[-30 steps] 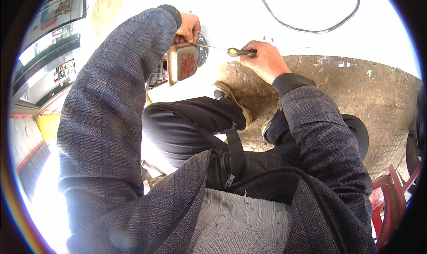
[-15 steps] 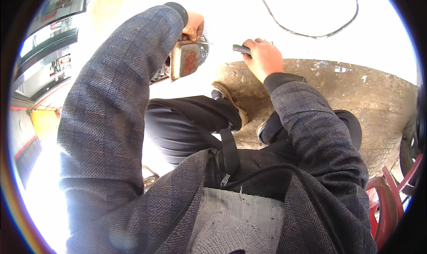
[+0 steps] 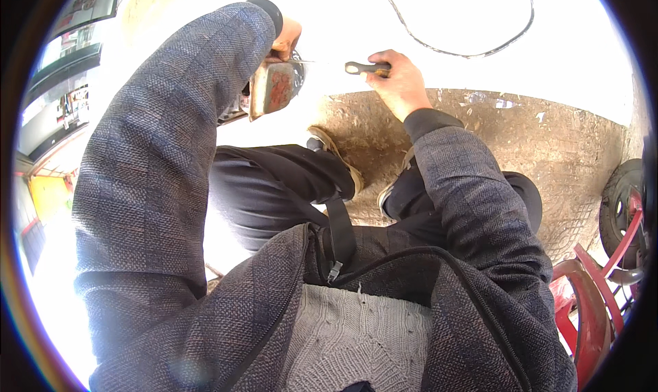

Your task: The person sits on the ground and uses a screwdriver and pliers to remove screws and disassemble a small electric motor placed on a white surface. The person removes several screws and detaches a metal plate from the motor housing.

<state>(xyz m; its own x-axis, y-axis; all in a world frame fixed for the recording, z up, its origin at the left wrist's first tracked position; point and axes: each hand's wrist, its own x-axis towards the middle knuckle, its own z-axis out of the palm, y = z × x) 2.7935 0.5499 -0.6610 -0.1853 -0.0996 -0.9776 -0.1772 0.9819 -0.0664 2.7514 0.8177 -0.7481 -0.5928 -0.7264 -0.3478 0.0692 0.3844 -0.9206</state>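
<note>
My left hand (image 3: 287, 37) is closed at the top edge of a small, worn metal box (image 3: 272, 89) with reddish patches. Its fingertips are partly hidden, and I cannot make out what they pinch. A thin rod (image 3: 307, 62) runs from beside these fingers toward the right. My right hand (image 3: 399, 82) grips a dark-handled tool (image 3: 368, 69) with some yellow on it and a pale oval at its left end. Strong glare hides whether the rod joins this handle. Behind the box shows part of a dark round piece (image 3: 298, 75).
A black cable (image 3: 458, 52) loops across the glaring surface ahead. Brown, stained ground (image 3: 507, 145) lies around my shoes (image 3: 337, 157). At the lower right are a red chair (image 3: 588, 310) and a wheel (image 3: 620, 210). Dark-framed glass panels (image 3: 58, 97) line the left side.
The whole scene has shifted slightly left in the picture. My right hand has turned the tool handle, so its pale end and yellow part now show. The left hand stays at the box.
</note>
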